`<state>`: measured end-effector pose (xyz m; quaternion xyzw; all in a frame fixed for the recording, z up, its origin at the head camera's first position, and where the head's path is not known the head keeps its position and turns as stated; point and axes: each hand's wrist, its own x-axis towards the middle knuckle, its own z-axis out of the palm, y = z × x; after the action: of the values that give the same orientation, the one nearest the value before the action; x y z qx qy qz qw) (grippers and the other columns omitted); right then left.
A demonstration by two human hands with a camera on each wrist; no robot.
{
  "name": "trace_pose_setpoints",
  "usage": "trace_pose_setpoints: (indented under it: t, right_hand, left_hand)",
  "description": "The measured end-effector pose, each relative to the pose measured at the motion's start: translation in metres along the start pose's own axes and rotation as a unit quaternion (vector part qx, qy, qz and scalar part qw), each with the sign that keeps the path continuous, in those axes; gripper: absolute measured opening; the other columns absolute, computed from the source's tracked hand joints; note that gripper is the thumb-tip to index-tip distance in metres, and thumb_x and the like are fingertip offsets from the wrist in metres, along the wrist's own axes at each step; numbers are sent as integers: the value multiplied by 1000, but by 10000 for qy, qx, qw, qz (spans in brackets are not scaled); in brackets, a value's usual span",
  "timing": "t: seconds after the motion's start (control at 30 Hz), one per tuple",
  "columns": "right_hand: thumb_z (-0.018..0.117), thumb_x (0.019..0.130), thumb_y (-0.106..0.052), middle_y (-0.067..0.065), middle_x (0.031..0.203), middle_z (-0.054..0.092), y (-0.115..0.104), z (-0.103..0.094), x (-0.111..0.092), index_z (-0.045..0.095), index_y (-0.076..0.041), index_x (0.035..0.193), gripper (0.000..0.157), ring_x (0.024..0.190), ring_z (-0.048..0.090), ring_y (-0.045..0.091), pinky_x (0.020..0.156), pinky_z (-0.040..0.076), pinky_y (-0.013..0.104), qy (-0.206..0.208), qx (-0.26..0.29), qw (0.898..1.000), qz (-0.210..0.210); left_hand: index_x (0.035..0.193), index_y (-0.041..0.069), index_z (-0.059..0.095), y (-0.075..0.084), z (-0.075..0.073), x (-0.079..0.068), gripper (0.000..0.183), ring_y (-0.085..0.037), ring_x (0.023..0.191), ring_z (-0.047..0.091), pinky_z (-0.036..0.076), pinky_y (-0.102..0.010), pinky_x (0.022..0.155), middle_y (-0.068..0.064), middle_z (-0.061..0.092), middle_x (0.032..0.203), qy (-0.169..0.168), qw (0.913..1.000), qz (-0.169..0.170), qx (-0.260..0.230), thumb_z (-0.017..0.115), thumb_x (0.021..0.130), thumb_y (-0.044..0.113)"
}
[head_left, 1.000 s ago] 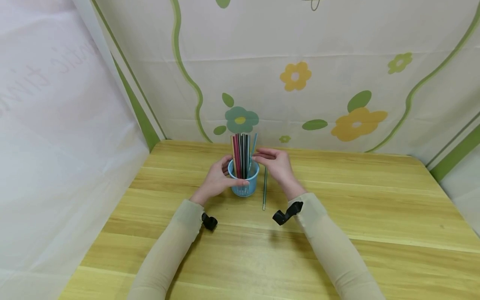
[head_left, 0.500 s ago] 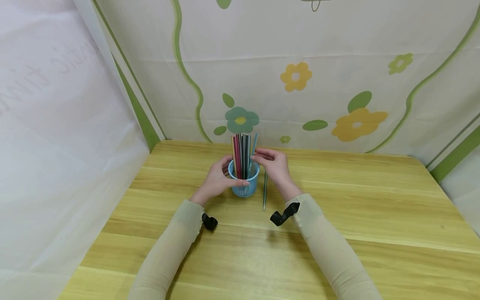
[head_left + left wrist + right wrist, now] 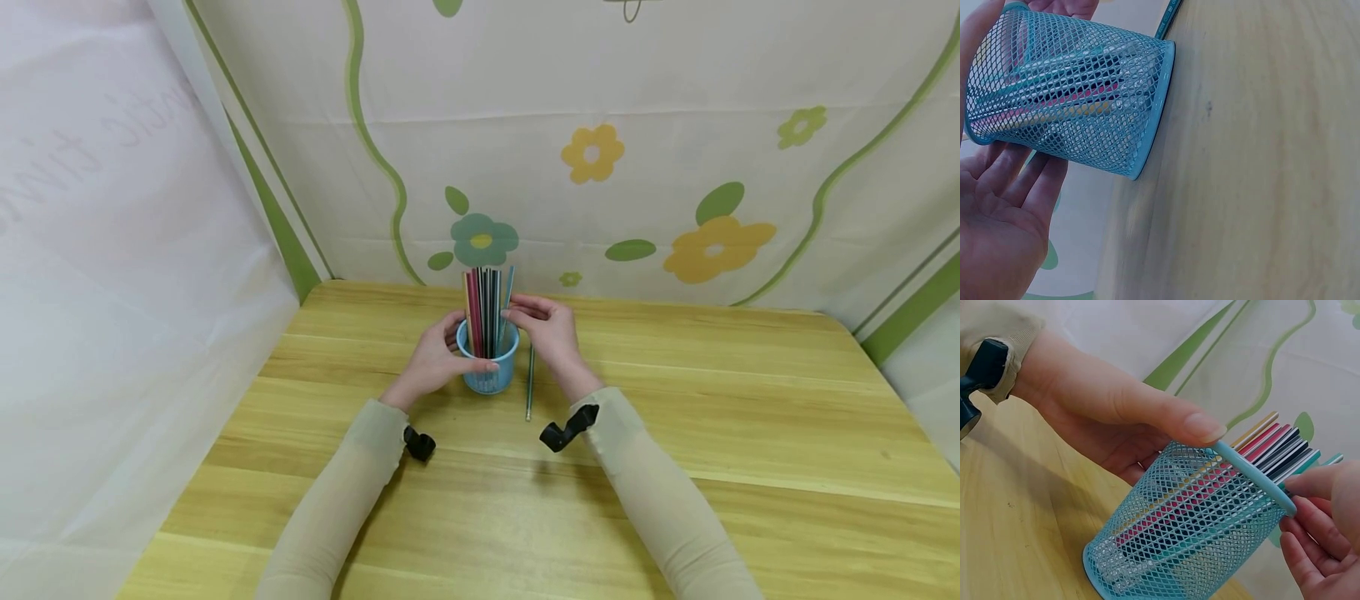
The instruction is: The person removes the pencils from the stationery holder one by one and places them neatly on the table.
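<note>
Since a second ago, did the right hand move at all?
Yes. The right hand slid a little left, closer to the blue mesh cup, its fingertips now at the teal stick standing in it.

The pen cup (image 3: 1185, 531) was open wire mesh with a smooth, solid blue rim, and the sticks (image 3: 483, 308) in it looked like smooth, slightly glossy plastic. The table (image 3: 675, 467) was pale wood with visible grain and a faint sheen, the backdrop (image 3: 675, 125) matt printed cloth, the sleeves (image 3: 660, 492) thin matt fabric
</note>
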<state>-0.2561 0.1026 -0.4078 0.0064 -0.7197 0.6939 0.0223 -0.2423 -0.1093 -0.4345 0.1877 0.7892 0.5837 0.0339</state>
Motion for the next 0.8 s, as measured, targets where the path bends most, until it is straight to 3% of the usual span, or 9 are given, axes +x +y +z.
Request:
trace_pose_setpoints:
  t: [0.23, 0.8]
  right_hand:
    - [82, 90, -18, 8, 110, 74, -2, -1, -1, 74, -6, 120, 33, 104, 68, 19, 91, 53, 32, -24, 100, 9999, 0]
    - [81, 90, -15, 11, 109, 72, -20, -5, -2, 73, -2, 118, 32, 95, 70, 21, 91, 56, 41, 231, 964, 9943, -385]
  left_hand:
    - [141, 3, 51, 31, -2, -12, 75, -26, 117, 61, 46, -45, 105, -12, 61, 132, -73, 10000, 6, -25, 91, 77, 13]
    - [140, 3, 52, 31, -2, -12, 76, -24, 115, 62, 45, -46, 105, -12, 62, 130, -68, 10000, 10, -41, 91, 77, 13]
